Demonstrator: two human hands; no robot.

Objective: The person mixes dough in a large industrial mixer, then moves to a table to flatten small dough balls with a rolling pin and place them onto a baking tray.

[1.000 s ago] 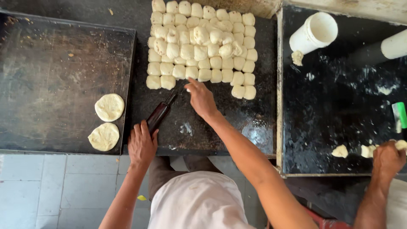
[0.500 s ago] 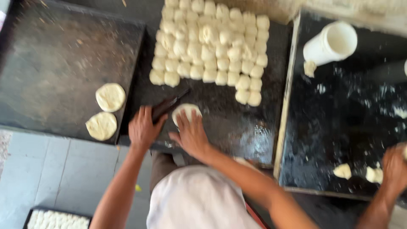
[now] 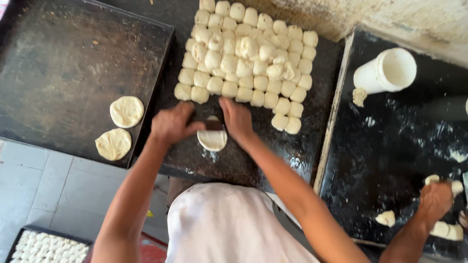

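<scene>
Head view: left hand (image 3: pixel 170 124) and right hand (image 3: pixel 236 117) each curl over an end of what looks like a dark roller (image 3: pixel 214 125), flattening a dough disc (image 3: pixel 212 140) below the dough balls (image 3: pixel 246 56); next, even forward pressure.

Single head-worn camera, looking steeply down over the person's own shoulders, close above the dark counter (image 3: pixel 273 165) (no second view), tiled floor (image 3: pixel 44 185) visible at lower left, wall along the top edge.
</scene>
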